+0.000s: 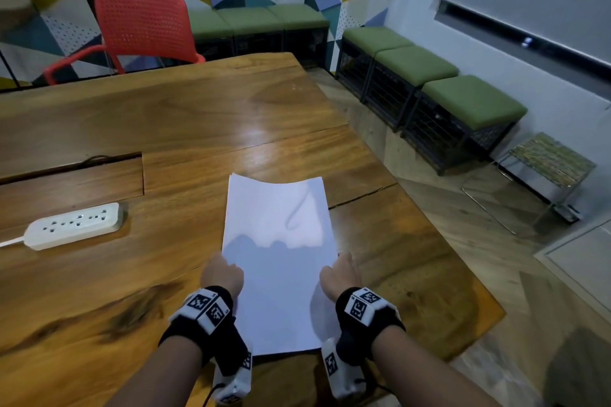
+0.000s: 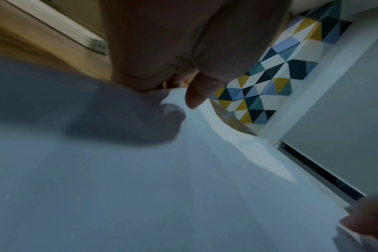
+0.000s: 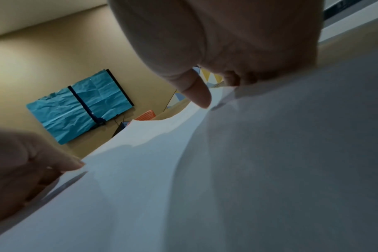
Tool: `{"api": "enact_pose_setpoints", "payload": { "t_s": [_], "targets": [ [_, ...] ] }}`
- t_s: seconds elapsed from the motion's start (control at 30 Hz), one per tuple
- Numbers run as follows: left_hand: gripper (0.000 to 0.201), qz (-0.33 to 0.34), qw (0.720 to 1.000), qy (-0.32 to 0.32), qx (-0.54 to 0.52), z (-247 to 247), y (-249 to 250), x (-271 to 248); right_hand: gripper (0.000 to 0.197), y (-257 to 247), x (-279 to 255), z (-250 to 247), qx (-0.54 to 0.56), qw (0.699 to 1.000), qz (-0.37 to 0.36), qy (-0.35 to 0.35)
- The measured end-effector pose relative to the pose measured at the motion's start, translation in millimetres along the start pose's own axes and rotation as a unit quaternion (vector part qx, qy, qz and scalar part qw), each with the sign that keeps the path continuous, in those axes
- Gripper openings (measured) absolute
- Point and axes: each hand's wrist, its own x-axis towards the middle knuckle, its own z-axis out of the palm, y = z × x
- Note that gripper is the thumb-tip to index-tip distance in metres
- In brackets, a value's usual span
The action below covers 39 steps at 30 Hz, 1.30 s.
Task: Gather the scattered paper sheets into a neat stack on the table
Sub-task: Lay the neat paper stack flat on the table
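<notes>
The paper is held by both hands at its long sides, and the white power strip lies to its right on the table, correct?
Not quite: the power strip lies left of the paper, as the head view shows. Both hands, left and right, do hold its long sides.

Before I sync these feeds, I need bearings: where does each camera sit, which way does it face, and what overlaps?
Head: looks forward and down at the wooden table; both forearms, left hand and right hand gripping the paper stack.
Left wrist: looks along the left hand's thumb across the paper toward the patterned wall; right fingers at the corner.
Right wrist: looks along the right hand's thumb toward the orange chair; left hand at left.
Shared: the paper stack and both hands appear in all three.
</notes>
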Motion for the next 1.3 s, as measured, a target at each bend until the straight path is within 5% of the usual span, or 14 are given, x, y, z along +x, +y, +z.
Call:
{"api": "enact_pose_setpoints", "payload": {
  "t_s": [0.47,0.63,0.93,1.13,1.3],
  "targets": [
    [0.056,0.058,0.998,0.006,-0.016,-12,-2,-11,0.059,2,-11,-14,-0.015,0.999,-0.031,0.016],
    [0.051,0.099,0.993,-0.007,-0.067,-19,0,-22,0.046,2,-19,-24,-0.007,0.995,-0.096,0.013],
    [0.049,0.167,0.983,0.07,-0.039,-43,-16,-41,0.027,23,-32,-40,0.024,0.978,-0.189,0.089],
    [0.062,0.093,0.995,-0.024,0.006,-37,-31,-46,0.047,36,-28,-30,0.015,0.992,-0.127,0.005],
    [0.068,0.046,0.996,-0.074,-0.035,-30,-39,-46,0.037,42,-27,-18,0.017,0.992,-0.118,-0.034]
  ]
}}
